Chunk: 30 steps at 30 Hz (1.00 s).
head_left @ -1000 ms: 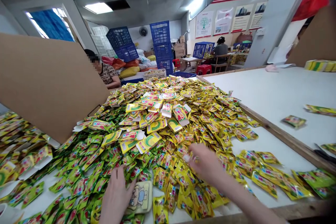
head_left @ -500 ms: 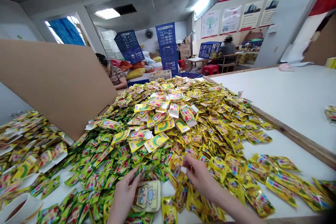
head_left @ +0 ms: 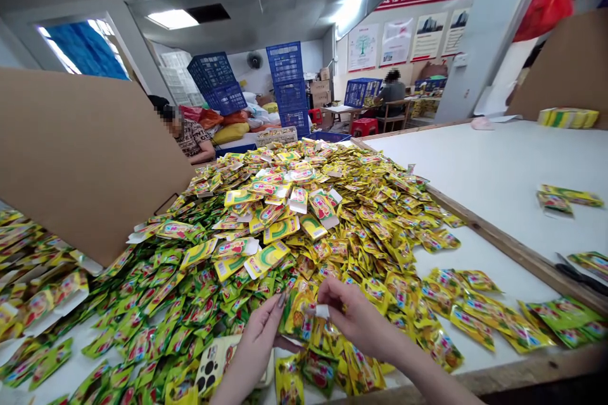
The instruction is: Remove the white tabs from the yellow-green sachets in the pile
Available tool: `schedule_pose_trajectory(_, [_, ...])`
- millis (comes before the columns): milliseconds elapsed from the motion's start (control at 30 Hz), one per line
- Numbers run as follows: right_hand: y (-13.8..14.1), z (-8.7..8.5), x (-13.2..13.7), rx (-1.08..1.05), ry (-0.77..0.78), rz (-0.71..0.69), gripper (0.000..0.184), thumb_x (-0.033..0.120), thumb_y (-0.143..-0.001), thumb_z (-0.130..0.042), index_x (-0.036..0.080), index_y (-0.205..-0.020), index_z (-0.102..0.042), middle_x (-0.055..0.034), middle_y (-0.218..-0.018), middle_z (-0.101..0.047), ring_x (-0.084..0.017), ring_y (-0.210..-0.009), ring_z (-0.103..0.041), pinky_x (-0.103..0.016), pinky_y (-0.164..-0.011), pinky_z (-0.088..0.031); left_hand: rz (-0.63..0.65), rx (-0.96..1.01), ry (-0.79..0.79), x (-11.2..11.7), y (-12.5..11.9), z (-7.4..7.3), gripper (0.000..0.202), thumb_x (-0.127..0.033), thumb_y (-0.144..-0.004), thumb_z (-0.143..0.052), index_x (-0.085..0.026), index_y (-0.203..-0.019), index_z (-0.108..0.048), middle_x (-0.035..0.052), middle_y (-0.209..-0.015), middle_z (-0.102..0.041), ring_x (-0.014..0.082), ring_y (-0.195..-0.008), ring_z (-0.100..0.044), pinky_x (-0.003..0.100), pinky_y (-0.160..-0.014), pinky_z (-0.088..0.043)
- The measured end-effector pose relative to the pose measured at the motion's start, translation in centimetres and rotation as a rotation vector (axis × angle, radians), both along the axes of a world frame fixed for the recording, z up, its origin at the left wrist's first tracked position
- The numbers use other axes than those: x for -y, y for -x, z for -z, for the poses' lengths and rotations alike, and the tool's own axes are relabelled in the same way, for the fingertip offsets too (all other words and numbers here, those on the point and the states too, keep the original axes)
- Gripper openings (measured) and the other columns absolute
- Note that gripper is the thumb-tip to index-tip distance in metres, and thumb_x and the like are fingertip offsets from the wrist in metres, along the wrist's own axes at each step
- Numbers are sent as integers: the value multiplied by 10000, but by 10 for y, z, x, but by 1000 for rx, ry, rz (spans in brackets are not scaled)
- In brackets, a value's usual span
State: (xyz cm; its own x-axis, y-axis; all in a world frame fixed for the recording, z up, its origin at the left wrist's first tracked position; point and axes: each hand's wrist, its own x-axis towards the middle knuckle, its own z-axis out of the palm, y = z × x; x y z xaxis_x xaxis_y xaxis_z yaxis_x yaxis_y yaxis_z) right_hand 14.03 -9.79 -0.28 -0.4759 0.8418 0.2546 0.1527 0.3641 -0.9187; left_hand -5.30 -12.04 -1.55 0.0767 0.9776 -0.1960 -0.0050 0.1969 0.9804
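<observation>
A shiny yellow snack sachet (head_left: 299, 310) stands between my hands at the front of the pile. My left hand (head_left: 256, 342) is closed on its left edge, thumb along the side. The curled fingers of my right hand (head_left: 354, 319) pinch at its right edge, and a small white wrap or scrap shows at these fingertips. Beneath my left hand lies a cream case with black round spots (head_left: 209, 367), partly covered by the wrist. Green sachets (head_left: 147, 319) spread to the left, and yellow sachets (head_left: 468, 304) to the right. Printed yellow cartons (head_left: 268, 259) lie on the heap.
A brown cardboard sheet (head_left: 90, 158) leans at the left. A wooden strip (head_left: 498, 243) divides the white table (head_left: 513, 158), with scissors (head_left: 579, 275) by its right end. Blue crates (head_left: 285, 82) are stacked behind. One person sits beyond the cardboard, another farther back.
My left hand has moved right and now holds a yellow sachet beside my right hand. The view has turned right, bringing the scissors into sight and the cup out of it.
</observation>
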Motion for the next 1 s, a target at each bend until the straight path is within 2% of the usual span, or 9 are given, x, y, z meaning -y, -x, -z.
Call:
schedule_pose_trajectory(167, [-16, -7, 3, 248, -70, 62, 170, 100, -741, -522, 197, -879, -494, 24, -749, -516, -117, -638, -439, -208, -568, -335, 240, -159, -88, 8, -7, -8, 566, -320, -748, -605, -198, -1244, -359, 72, -960, -645, 210, -853, -610, 317, -737, -496])
schedule_pose_trajectory(233, [-22, -6, 7, 263, -22, 27, 455, 156, -700, -607, 212, -1124, -450, -37, -994, -542, -146, -759, -494, -219, -627, -383, 321, -300, -139, 13, -15, -10, 586, -234, -791, -530, -210, -1298, -238, 51, -912, -650, 180, -815, -605, 297, -765, -459])
schedule_pose_trajectory(300, [-26, -3, 9, 269, 30, -90, 647, 141, -689, -606, 245, -1278, -360, -58, -1134, -526, -169, -860, -524, -236, -702, -410, 390, -430, -182, 15, -24, -12, 581, -176, -782, -503, -208, -1286, -215, 51, -916, -646, 176, -813, -596, 279, -754, -436])
schedule_pose_trajectory(367, [-31, 1, 10, 301, 22, -147, 523, 77, -715, -514, 261, -1204, -490, -26, -1053, -597, -171, -874, -544, -248, -754, -401, 415, -532, -227, 13, -30, -13, 496, -173, -763, -519, -201, -1199, -283, 35, -861, -652, 179, -791, -589, 263, -721, -424])
schedule_pose_trajectory(467, [-37, 9, 9, 285, 8, -62, 332, 64, -770, -411, 221, -930, -657, 0, -799, -650, -154, -747, -568, -242, -707, -401, 378, -689, -278, -3, -25, -17, 392, -293, -734, -602, -212, -1031, -360, -5, -752, -646, 178, -705, -587, 260, -668, -429])
schedule_pose_trajectory(567, [-47, 18, 5, 117, 92, 67, 208, 193, -818, -460, 181, -885, -656, -15, -775, -645, -162, -726, -570, -240, -654, -418, 229, -1039, -491, -32, 0, -20, 393, -411, -731, -595, -209, -1024, -429, 61, -969, -618, 231, -889, -574, 333, -772, -437])
schedule_pose_trajectory(700, [-58, 35, -3, -200, 281, 231, 182, 319, -759, -591, 158, -832, -632, 0, -699, -623, -151, -650, -569, -230, -571, -433, 14, -1398, -678, -68, 35, -9, 447, -223, -777, -464, -120, -1209, -414, 189, -1204, -509, 336, -1159, -414, 472, -899, -352])
schedule_pose_trajectory(900, [-65, 48, -7, -388, 532, 218, 277, 428, -751, -603, 177, -867, -587, 28, -605, -606, -127, -400, -540, -242, -385, -439, 0, -1327, -655, -78, 48, -9, 304, -246, -824, -398, -156, -1085, -525, 134, -1016, -640, 304, -938, -572, 442, -849, -379])
schedule_pose_trajectory(1000, [-62, 35, -5, -396, 508, 234, 288, 386, -714, -669, 169, -900, -636, -45, -844, -669, -178, -676, -634, -280, -563, -510, 50, -1230, -665, -67, 46, -30, 262, -358, -842, -423, -233, -1015, -575, 59, -1034, -653, 251, -950, -580, 370, -865, -400])
